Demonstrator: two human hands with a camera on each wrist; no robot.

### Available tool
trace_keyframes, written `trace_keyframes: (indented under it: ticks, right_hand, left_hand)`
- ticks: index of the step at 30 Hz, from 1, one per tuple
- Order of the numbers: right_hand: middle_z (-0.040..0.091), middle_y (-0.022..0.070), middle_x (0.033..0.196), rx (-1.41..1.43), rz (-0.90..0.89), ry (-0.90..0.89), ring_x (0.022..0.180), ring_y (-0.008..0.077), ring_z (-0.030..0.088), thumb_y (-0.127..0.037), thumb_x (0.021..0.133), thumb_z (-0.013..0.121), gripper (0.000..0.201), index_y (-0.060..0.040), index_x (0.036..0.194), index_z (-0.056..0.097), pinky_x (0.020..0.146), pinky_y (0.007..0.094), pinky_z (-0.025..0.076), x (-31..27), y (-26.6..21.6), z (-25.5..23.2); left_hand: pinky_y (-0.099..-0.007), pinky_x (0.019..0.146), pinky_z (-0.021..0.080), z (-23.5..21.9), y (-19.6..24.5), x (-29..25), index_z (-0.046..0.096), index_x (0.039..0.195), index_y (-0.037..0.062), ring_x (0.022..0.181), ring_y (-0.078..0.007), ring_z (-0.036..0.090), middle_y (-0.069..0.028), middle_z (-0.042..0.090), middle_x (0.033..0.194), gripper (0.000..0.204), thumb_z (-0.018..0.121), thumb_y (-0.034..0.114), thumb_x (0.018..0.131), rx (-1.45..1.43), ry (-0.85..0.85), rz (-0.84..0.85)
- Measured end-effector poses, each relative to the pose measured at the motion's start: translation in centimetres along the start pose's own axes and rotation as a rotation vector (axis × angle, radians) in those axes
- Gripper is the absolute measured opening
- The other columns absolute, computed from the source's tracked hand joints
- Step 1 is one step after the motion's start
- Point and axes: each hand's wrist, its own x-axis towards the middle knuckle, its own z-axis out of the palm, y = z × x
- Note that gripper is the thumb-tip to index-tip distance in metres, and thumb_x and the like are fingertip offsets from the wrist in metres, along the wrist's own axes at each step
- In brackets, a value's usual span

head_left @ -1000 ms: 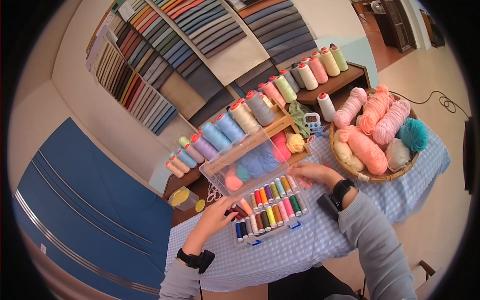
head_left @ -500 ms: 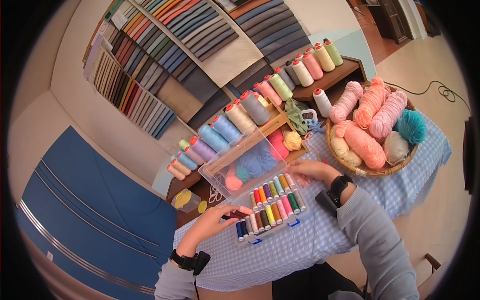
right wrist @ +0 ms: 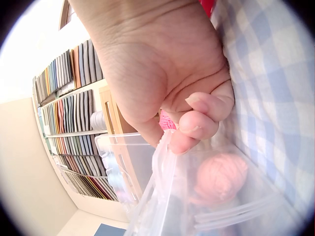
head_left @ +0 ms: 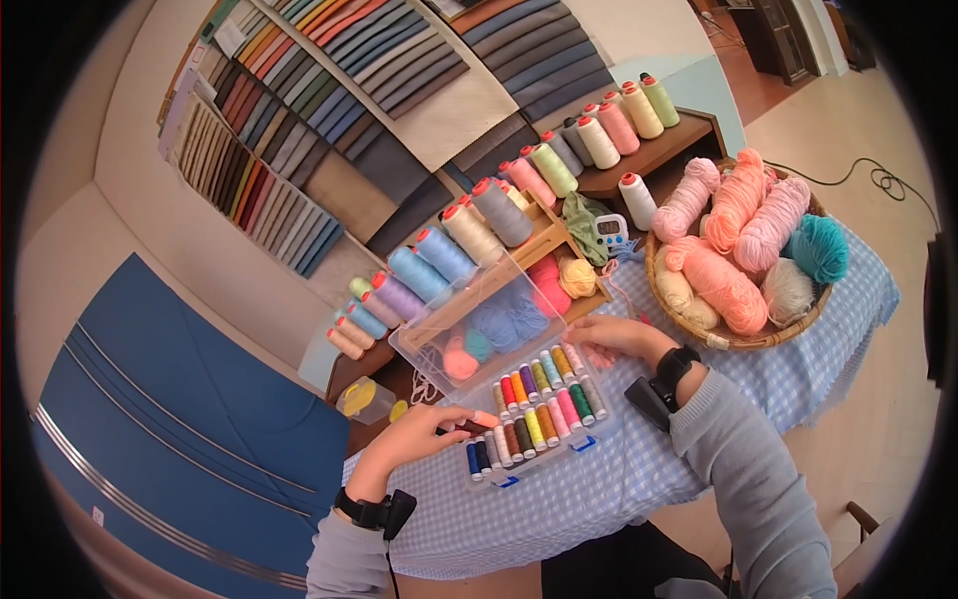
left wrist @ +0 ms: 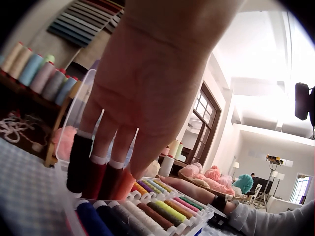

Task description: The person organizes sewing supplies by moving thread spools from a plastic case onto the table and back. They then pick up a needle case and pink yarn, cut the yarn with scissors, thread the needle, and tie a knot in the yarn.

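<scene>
My left hand (head_left: 411,436) reaches over the left end of a clear plastic box of small thread spools, its lid (head_left: 411,344) raised. In the left wrist view its fingers are straight, their tips at the white ends of a black spool (left wrist: 79,164), a red spool (left wrist: 93,179) and a dark maroon spool (left wrist: 110,183); the thumb side is beside an orange spool (left wrist: 124,185). At the box's right back corner, my right hand (head_left: 624,334) pinches the clear plastic edge (right wrist: 162,160) between thumb and fingers. Colourful spools lie in two rows inside.
A wicker basket (head_left: 733,342) of yarn stands right of the box on the checked cloth (head_left: 639,469). Behind are a wooden rack (head_left: 544,245) with large thread cones, a white timer (head_left: 611,232) and a yellow-lidded container (head_left: 366,399).
My left hand has lowered and flattened over the spools at the box's left end. My right hand keeps its place at the box corner. The head view has shifted slightly.
</scene>
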Motion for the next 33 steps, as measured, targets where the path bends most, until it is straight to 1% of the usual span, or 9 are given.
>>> trace_keyframes:
  ticks: [6, 8, 11, 13, 18, 20, 23, 28, 33]
  right_hand:
    - [0.054, 0.0035, 0.049, -0.007, -0.006, 0.007, 0.034, 0.0084, 0.047, -0.035, 0.088, 0.047, 0.030, -0.0055, 0.081, 0.050, 0.033, 0.0178, 0.037, -0.1, -0.1, 0.1]
    - [0.050, 0.0008, 0.049, -0.035, 0.011, 0.015, 0.035, 0.0067, 0.043, -0.037, 0.088, 0.047, 0.030, -0.0079, 0.082, 0.048, 0.033, 0.0175, 0.032, -0.4, -0.4, 0.3]
    - [0.050, 0.0007, 0.049, -0.009, 0.005, 0.005, 0.035, 0.0068, 0.044, -0.038, 0.088, 0.047, 0.030, -0.0082, 0.081, 0.048, 0.033, 0.0174, 0.032, -0.2, -0.1, 0.2]
    - [0.052, 0.0024, 0.049, -0.008, -0.002, 0.009, 0.035, 0.0077, 0.045, -0.036, 0.088, 0.047, 0.030, -0.0071, 0.081, 0.049, 0.032, 0.0180, 0.034, -0.1, 0.0, 0.1]
    - [0.054, 0.0042, 0.049, -0.005, -0.010, 0.014, 0.034, 0.0088, 0.046, -0.034, 0.087, 0.047, 0.029, -0.0060, 0.081, 0.050, 0.032, 0.0185, 0.036, 0.2, 0.4, -0.1]
    - [0.051, 0.0009, 0.048, -0.004, -0.002, 0.017, 0.035, 0.0062, 0.044, -0.037, 0.088, 0.048, 0.029, -0.0087, 0.081, 0.049, 0.033, 0.0170, 0.033, -0.2, 0.0, 0.2]
    - [0.050, 0.0006, 0.048, -0.018, 0.006, 0.025, 0.035, 0.0061, 0.044, -0.037, 0.088, 0.048, 0.029, -0.0088, 0.082, 0.050, 0.033, 0.0168, 0.033, -0.4, -0.3, 0.3]
    - [0.053, 0.0036, 0.049, -0.001, 0.000, 0.008, 0.035, 0.0084, 0.047, -0.034, 0.087, 0.048, 0.028, -0.0061, 0.083, 0.050, 0.033, 0.0180, 0.036, 0.0, 0.0, 0.0]
    - [0.053, 0.0025, 0.049, -0.015, 0.013, 0.024, 0.035, 0.0075, 0.046, -0.035, 0.087, 0.048, 0.028, -0.0070, 0.083, 0.050, 0.033, 0.0172, 0.035, -0.2, -0.3, 0.3]
  left_hand:
    - [-0.0298, 0.062, 0.046, -0.1, 0.0, 0.2, 0.059, 0.108, 0.0093, 0.065, -0.0258, 0.061, -0.0128, 0.064, 0.078, 0.032, 0.063, 0.017, 0.078, -0.010, -0.035, 0.041]
    - [-0.0299, 0.062, 0.046, -0.1, -0.2, 0.3, 0.059, 0.108, 0.0097, 0.065, -0.0260, 0.061, -0.0136, 0.064, 0.080, 0.032, 0.063, 0.018, 0.078, -0.013, -0.035, 0.065]
    - [-0.0301, 0.063, 0.047, -0.1, -0.4, 0.6, 0.061, 0.106, 0.0109, 0.065, -0.0259, 0.061, -0.0135, 0.064, 0.079, 0.030, 0.064, 0.019, 0.076, 0.035, -0.040, 0.082]
    - [-0.0297, 0.066, 0.048, -0.6, 0.4, 0.9, 0.061, 0.103, 0.0038, 0.073, -0.0263, 0.063, -0.0157, 0.064, 0.086, 0.030, 0.065, 0.018, 0.076, 0.053, -0.122, -0.031]
    - [-0.0296, 0.067, 0.049, -0.7, 0.4, 1.2, 0.061, 0.102, 0.0035, 0.073, -0.0266, 0.063, -0.0160, 0.064, 0.086, 0.030, 0.065, 0.018, 0.076, 0.062, -0.135, -0.031]
    - [-0.0294, 0.067, 0.049, -0.6, 0.3, 1.2, 0.061, 0.102, 0.0034, 0.073, -0.0265, 0.063, -0.0162, 0.064, 0.087, 0.030, 0.064, 0.017, 0.076, 0.063, -0.138, -0.041]
    - [-0.0312, 0.064, 0.049, -0.4, 0.4, 1.0, 0.060, 0.104, 0.0041, 0.071, -0.0273, 0.063, -0.0160, 0.064, 0.082, 0.029, 0.062, 0.014, 0.077, 0.021, -0.093, -0.015]
    - [-0.0354, 0.058, 0.046, 0.5, -0.5, 0.8, 0.056, 0.106, 0.0068, 0.067, -0.0303, 0.060, -0.0142, 0.060, 0.072, 0.028, 0.056, 0.011, 0.078, 0.145, 0.032, 0.060]
    - [-0.0369, 0.058, 0.045, 0.4, 0.1, 0.7, 0.056, 0.105, 0.0088, 0.066, -0.0312, 0.059, -0.0141, 0.060, 0.072, 0.027, 0.052, 0.012, 0.079, 0.172, 0.053, 0.038]
